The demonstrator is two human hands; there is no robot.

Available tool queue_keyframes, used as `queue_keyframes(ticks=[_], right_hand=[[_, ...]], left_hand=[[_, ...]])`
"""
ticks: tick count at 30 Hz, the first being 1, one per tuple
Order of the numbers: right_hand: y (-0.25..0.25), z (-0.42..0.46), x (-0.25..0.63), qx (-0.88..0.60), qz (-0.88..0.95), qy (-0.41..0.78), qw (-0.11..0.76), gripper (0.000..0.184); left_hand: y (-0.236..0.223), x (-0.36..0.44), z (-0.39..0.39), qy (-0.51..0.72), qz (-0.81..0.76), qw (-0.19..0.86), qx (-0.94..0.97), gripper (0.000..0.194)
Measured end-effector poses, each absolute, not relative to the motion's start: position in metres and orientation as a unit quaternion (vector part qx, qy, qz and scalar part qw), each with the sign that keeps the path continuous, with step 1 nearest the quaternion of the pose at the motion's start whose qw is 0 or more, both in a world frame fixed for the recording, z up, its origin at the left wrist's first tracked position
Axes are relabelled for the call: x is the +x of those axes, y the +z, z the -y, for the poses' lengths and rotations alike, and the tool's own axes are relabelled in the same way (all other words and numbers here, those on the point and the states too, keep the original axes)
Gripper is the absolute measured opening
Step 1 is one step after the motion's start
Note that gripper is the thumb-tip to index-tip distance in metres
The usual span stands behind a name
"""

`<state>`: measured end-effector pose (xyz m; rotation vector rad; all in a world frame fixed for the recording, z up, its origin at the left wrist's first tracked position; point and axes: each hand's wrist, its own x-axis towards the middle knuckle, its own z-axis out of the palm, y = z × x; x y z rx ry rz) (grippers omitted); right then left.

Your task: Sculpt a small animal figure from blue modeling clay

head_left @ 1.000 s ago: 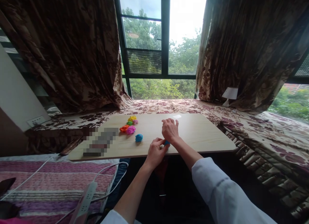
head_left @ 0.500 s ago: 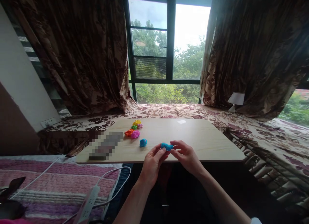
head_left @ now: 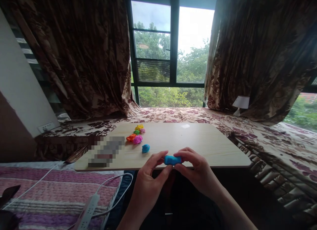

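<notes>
A blue lump of modelling clay (head_left: 172, 160), rolled into a short thick bar, is held level near the table's front edge. My left hand (head_left: 152, 177) pinches its left end between thumb and fingers. From the other side, my right hand (head_left: 194, 164) grips the right end the same way. On the table beyond my left hand sits a rounder blue clay piece (head_left: 145, 148). Farther back lie a magenta clump (head_left: 137, 139), an orange one (head_left: 130, 137), a green one (head_left: 136, 133), a yellow one (head_left: 139, 127) and a small pink one (head_left: 142, 131).
The pale wooden table (head_left: 213, 147) has a pixelated flat object (head_left: 106, 152) at its left. A white power strip (head_left: 89, 210) with its cable lies on the striped quilt (head_left: 61, 187) at lower left. A small white lamp (head_left: 240, 103) stands by the right curtain.
Both hands have come closer to me, bringing the blue clay lower and past the table's front edge. The clay now lies level, with both hands gripping its ends.
</notes>
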<state>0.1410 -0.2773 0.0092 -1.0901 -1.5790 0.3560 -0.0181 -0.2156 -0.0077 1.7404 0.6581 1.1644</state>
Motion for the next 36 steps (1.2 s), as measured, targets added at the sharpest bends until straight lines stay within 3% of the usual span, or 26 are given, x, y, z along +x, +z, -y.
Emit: queue_keyframes(ticks=[4,10,16,19,25,30,36], right_hand=[[0.021,0.295,0.138,-0.432,0.675,0.185,0.569,0.025],[0.023,0.308,0.135,-0.423,0.666,0.196,0.582,0.026],[0.02,0.307,0.135,-0.438,0.648,0.198,0.591,0.031],[0.02,0.308,0.136,-0.443,0.651,0.205,0.582,0.035],[0.016,0.308,0.138,-0.461,0.631,0.207,0.589,0.027],[0.016,0.309,0.137,-0.467,0.64,0.198,0.577,0.028],[0.017,0.309,0.134,-0.461,0.639,0.184,0.588,0.019]], left_hand=[[0.005,-0.029,0.231,0.479,-0.242,0.327,0.778,0.028],[0.015,-0.035,0.24,0.464,-0.237,0.276,0.808,0.024],[0.016,-0.032,0.241,0.463,-0.243,0.304,0.796,0.032],[0.017,-0.033,0.242,0.45,-0.274,0.305,0.793,0.026],[0.019,-0.035,0.244,0.454,-0.281,0.313,0.786,0.032],[0.023,-0.036,0.245,0.455,-0.28,0.319,0.783,0.021],[0.019,-0.034,0.246,0.444,-0.293,0.408,0.742,0.026]])
